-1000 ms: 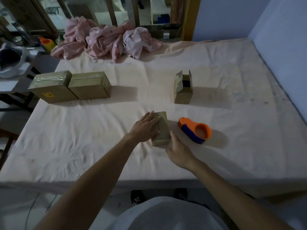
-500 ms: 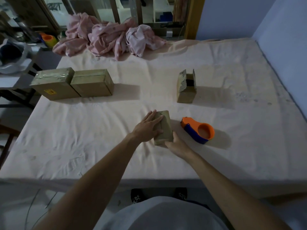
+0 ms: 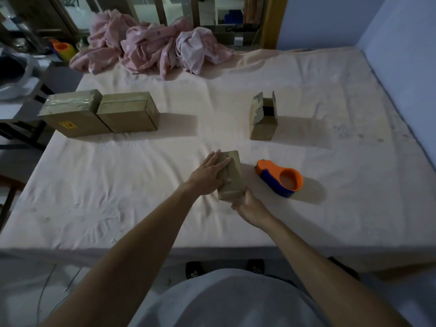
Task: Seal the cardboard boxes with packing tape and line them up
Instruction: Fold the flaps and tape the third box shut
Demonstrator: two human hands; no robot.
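Now pressing the left hand (image 3: 210,175) flat on the small box (image 3: 232,171) near the front of the bed (image 3: 141,197), gripping its near end with the right hand (image 3: 247,204), and maybe risking knocking it over toward the tape holder (image 3: 271,178) by pushing too hard.

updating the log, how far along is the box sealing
Done: the far-left box and its neighbour look taped and sit side by side. In hand: left hand presses the small box, right hand grips its near end; tape dispenser lies beside it. Left: the open box, flaps up.
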